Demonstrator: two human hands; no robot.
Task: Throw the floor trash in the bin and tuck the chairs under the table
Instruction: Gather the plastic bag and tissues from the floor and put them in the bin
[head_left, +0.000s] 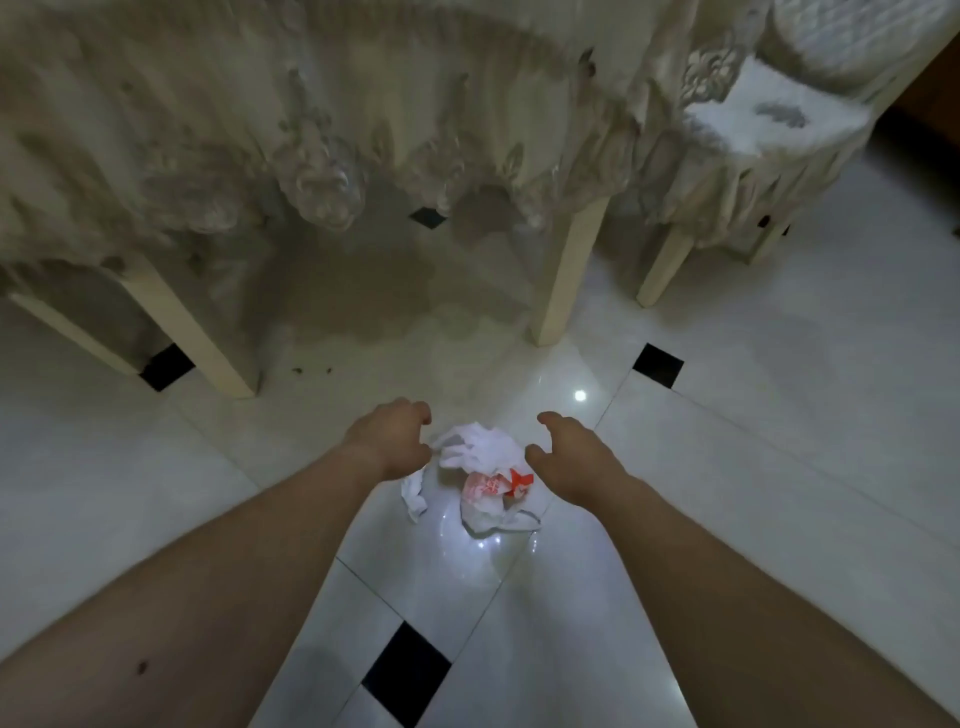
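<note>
On the floor tiles (727, 415) before the cloth-draped table (311, 130), the trash (483, 467) lies between the hands: crumpled tissue (472, 447) at the far end, red-printed bag (491, 488) nearer the person, so its long axis runs roughly away from the person, with a small scrap (414, 499) just beside. Left hand (395, 436) and right hand (566, 457) hover either side, fingers loosely curled, grasping nothing. Best closed in from both flanks at once, taking the scrap too, so nothing drops.

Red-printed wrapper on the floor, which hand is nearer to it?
Right. The right hand is just right of the wrapper; the left hand is farther, across the white tissue.
</note>
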